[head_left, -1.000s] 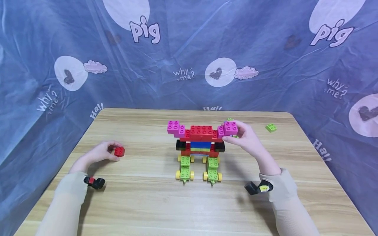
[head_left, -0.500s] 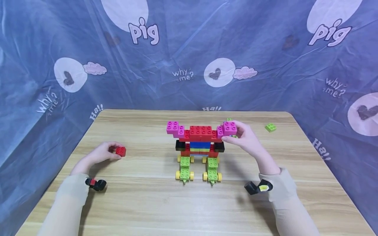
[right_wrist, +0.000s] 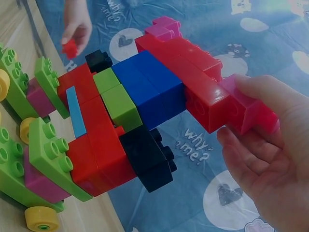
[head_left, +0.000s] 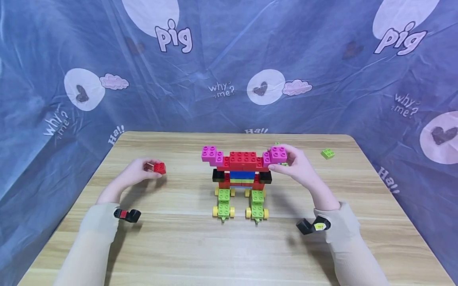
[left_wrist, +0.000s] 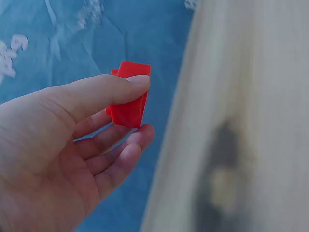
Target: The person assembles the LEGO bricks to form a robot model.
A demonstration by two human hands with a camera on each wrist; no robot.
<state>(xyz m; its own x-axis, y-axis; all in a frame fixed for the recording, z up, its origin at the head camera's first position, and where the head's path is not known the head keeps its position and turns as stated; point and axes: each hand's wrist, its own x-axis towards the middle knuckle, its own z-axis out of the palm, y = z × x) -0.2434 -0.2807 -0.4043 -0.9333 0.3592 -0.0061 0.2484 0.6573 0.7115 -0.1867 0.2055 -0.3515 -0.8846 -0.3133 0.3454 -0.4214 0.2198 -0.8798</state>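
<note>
A red toy brick point(left_wrist: 129, 112) is pinched between the thumb and fingers of my left hand point(head_left: 137, 171), raised above the table's left half. At the table's middle stands a figure built of toy bricks point(head_left: 243, 159), with a red top bar, a blue middle, black side bricks and green wheeled bases. My right hand point(head_left: 295, 165) grips the pink bricks point(right_wrist: 241, 108) at the right end of that bar, thumb on one side and fingers on the other. More pink bricks point(head_left: 209, 154) form the bar's left end.
A loose green brick point(head_left: 327, 153) lies at the back right of the wooden table point(head_left: 179, 254). Other green pieces point(head_left: 277, 143) show partly behind my right hand. Blue printed cloth point(head_left: 222, 51) hangs behind the table and at its sides.
My left hand has lifted the red brick off the table and carried it right and away from me. My right hand stays on the pink bricks, and the figure stands where it was.
</note>
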